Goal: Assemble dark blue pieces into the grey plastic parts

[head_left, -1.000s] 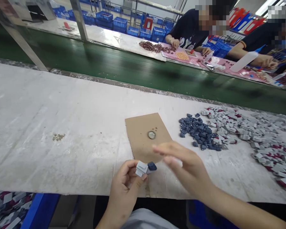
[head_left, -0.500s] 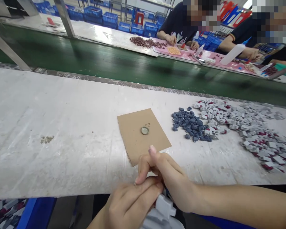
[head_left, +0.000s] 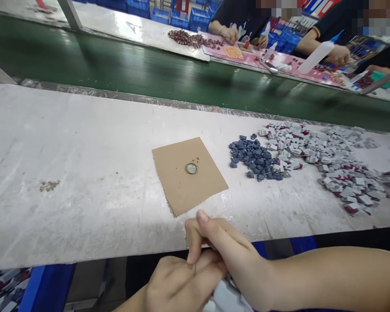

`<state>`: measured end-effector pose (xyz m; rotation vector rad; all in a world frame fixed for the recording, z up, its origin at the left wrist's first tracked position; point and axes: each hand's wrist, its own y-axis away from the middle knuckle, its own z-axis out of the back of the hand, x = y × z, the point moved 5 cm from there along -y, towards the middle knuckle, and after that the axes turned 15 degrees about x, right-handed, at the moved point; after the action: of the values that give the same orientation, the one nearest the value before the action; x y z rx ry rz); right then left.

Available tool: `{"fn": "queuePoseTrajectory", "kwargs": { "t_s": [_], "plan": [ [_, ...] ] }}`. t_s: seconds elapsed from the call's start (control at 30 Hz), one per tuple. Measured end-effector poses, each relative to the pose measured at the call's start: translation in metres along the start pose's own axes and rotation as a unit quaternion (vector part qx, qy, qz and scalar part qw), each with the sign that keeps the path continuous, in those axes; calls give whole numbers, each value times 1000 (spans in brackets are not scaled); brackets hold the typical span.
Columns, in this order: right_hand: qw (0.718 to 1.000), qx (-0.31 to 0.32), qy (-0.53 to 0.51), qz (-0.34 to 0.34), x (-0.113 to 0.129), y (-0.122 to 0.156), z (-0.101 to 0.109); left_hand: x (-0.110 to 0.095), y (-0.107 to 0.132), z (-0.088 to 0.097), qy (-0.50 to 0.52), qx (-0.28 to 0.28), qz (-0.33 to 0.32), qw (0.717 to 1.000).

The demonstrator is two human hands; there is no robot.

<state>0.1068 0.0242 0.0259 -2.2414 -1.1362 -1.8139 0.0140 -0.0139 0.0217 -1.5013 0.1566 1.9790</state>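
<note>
Low in front of the table edge, my left hand is closed, its knuckles turned up. My right hand bends its fingers over it, thumb sticking up, so the two meet. What lies between the fingers is hidden. Grey plastic pieces show just below my hands; I cannot tell whether any of them is gripped. Beyond the hands a square of brown cardboard lies on the table, with a crown bottle cap on it, hollow side up, and a few dark crumbs beside the cap.
Right of the cardboard are a heap of dark blue pieces and a wide spread of grey and dark red pieces. A green conveyor belt runs behind. Across it, people work by a pink mat. A blue bin stands lower left.
The view has tipped downward, so the table and its contents sit higher in the picture. My hands stay pressed together, slightly lower and farther from the cardboard.
</note>
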Motion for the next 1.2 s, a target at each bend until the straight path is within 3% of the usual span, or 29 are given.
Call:
{"fn": "queuePoseTrajectory", "kwargs": {
  "t_s": [0.07, 0.13, 0.2, 0.23, 0.27, 0.33, 0.53, 0.8, 0.97, 1.1, 1.2],
  "plan": [
    [993, 3, -61, -103, -6, -14, 7, 14, -9, 4, 99, 5, 74, 992],
    [977, -3, -107, -182, -8, -27, 16, 32, -16, 3, 256, -22, 201, 945],
    [980, -10, -101, -174, -1, -38, 26, 45, -18, -2, 407, -68, 303, 859],
    [986, -15, -85, -144, 5, -42, 31, 46, -19, -5, 455, -85, 324, 825],
    [991, -18, -69, -115, 10, -44, 35, 47, -19, -5, 483, -103, 331, 804],
    [995, -29, -52, -82, 16, -44, 41, 45, -20, -3, 504, -119, 327, 790],
    [995, -50, -20, -81, 7, -30, 46, 41, -23, 8, 510, -110, 298, 800],
    [989, 144, 16, 3, 21, -23, 20, 42, -23, 7, 457, -69, 271, 844],
    [986, 148, 65, -36, 28, -23, 22, 43, -17, 6, 444, -115, 272, 846],
    [983, 147, 74, -77, 23, -19, 23, 38, -17, 5, 394, -151, 234, 876],
    [983, 160, 75, -52, 21, -14, 18, 35, -19, 3, 393, -157, 218, 879]
  ]
}}
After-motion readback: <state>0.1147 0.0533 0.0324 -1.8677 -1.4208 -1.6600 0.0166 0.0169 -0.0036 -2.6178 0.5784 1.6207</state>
